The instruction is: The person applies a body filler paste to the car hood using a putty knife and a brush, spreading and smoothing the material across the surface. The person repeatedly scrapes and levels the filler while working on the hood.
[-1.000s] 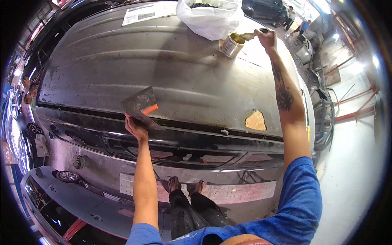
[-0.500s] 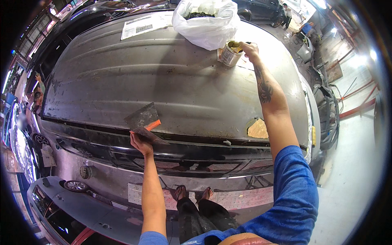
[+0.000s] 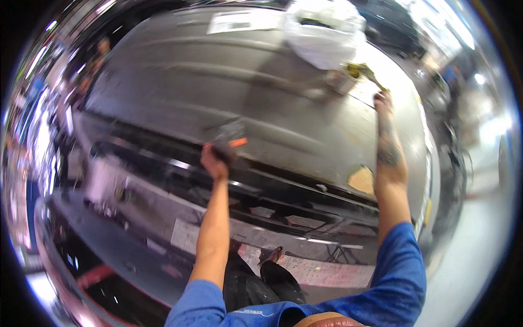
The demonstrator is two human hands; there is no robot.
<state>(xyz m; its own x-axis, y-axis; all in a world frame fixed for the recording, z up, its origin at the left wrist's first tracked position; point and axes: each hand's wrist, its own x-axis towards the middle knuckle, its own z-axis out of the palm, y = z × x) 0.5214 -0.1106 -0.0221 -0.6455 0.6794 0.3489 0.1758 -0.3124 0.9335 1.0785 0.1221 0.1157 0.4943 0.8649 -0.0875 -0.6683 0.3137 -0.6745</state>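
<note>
My left hand is closed around flat dark putty spreaders with an orange strip, held above the near edge of a grey car roof. Motion blurs the spreaders. At the right, my right hand grips the thin handle of a putty knife. The knife's broad end, smeared yellow-green, is beside the mouth of an open metal tin; blur hides whether they touch. The tin stands on the roof, with yellowish stuff at its mouth.
A white plastic bag stands behind the tin. Printed paper lies at the roof's far side. A tan irregular patch shows near the right front. Below left is another dark car; my foot is on a pinkish plank.
My right hand has drawn back from the tin, bringing the putty knife's smeared end up to its mouth. My left hand still holds the spreaders. The whole view has shifted and tilted.
</note>
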